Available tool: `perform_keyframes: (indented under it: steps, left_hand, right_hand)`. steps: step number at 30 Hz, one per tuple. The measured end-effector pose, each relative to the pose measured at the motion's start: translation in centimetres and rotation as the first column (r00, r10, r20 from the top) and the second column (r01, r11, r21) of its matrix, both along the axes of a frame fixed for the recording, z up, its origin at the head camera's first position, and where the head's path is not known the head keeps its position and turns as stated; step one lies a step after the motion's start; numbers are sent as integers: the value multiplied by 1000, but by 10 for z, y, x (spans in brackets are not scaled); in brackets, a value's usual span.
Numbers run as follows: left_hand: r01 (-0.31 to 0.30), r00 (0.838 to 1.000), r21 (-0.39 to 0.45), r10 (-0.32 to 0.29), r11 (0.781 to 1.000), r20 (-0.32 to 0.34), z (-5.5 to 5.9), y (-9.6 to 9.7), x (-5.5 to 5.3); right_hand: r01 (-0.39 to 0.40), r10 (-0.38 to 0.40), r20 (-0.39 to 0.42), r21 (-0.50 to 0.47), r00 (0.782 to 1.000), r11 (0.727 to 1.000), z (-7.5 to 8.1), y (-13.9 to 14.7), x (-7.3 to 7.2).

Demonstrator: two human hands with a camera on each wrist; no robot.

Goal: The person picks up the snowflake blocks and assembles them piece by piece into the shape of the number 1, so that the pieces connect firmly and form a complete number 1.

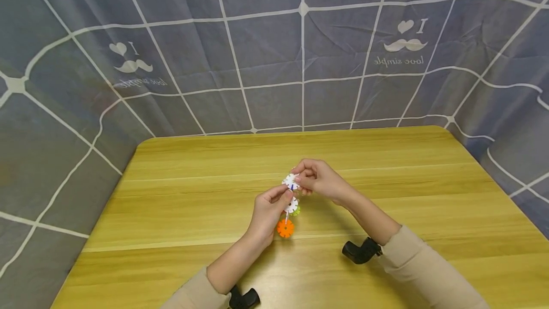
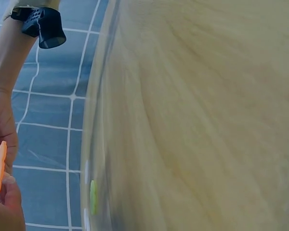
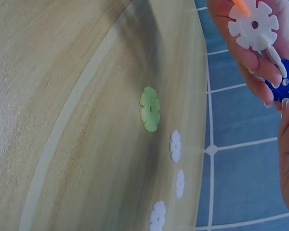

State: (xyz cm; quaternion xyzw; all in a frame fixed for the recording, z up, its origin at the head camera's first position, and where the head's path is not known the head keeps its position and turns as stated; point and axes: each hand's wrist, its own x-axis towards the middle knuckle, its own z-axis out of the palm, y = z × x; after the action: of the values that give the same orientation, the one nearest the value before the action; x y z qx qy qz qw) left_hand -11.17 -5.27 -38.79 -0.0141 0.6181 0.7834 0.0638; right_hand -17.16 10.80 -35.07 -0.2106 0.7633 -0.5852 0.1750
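Observation:
My left hand (image 1: 267, 213) holds a small chain of notched plastic discs slotted into one another. Hanging lowest on it is an orange disc (image 1: 285, 228); the right wrist view shows a white disc (image 3: 250, 32) and a blue disc (image 3: 279, 89) joined in the same piece. Between the thumb and fingers of my right hand (image 1: 323, 180) is a white notched disc (image 1: 289, 181), at the blue disc's edge. Whether that white disc is slotted into the blue one I cannot tell. Fingers hide part of the chain.
A loose green disc (image 3: 150, 109) lies on the wooden table (image 1: 180, 213), with several white discs (image 3: 157, 216) near it. Black wrist mounts (image 1: 360, 252) stick out from both forearms. A grey checked curtain (image 1: 274, 61) hangs behind the table and at its sides.

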Motion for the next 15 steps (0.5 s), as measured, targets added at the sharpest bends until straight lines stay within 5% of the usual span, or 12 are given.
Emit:
perform_keyframes:
  steps: [9, 15]
  left_hand:
    - [12, 1000, 22, -12, 1000, 26, -1, 0, -1]
    - [12, 999, 31, -14, 999, 46, -2, 0, -2]
  right_hand:
    - [-67, 71, 48, -70, 996, 995, -3, 8, 1]
    - [-31, 39, 82, -94, 996, 995, -5, 8, 3]
